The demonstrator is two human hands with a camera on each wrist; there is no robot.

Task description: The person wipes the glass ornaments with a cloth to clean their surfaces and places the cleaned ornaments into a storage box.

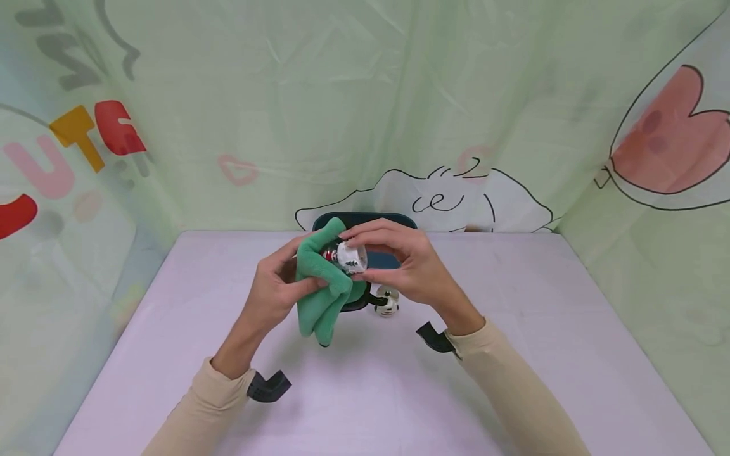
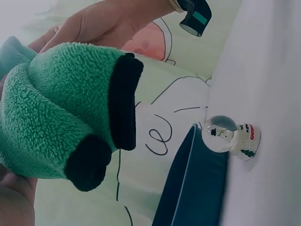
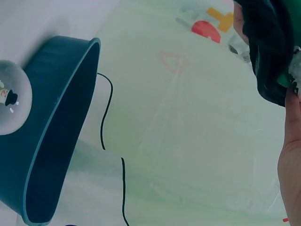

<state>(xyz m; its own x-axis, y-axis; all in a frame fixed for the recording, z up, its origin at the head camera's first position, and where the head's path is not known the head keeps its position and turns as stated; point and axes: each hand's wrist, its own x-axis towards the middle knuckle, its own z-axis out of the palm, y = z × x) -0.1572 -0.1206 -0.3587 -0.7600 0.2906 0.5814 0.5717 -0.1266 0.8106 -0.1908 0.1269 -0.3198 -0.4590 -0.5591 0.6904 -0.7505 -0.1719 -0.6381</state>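
My right hand (image 1: 407, 259) pinches the white base of a snow globe (image 1: 352, 258) between thumb and fingers, holding it sideways above the table. My left hand (image 1: 272, 290) grips a fluffy green cloth (image 1: 312, 311) with dark edging, folded around the globe's other end. The cloth hides the glass part. In the left wrist view the cloth (image 2: 70, 80) covers most of the left hand (image 2: 14, 197). Standing upright on the table below is a second snow globe (image 1: 388, 304), with a snowman inside its clear ball (image 3: 14, 101).
A dark blue bin (image 1: 384, 261) stands behind the hands, near the table's back edge, partly hidden by them. The second globe is in front of it. Printed curtains (image 1: 319, 114) enclose the pale table (image 1: 353, 405) at the back and sides.
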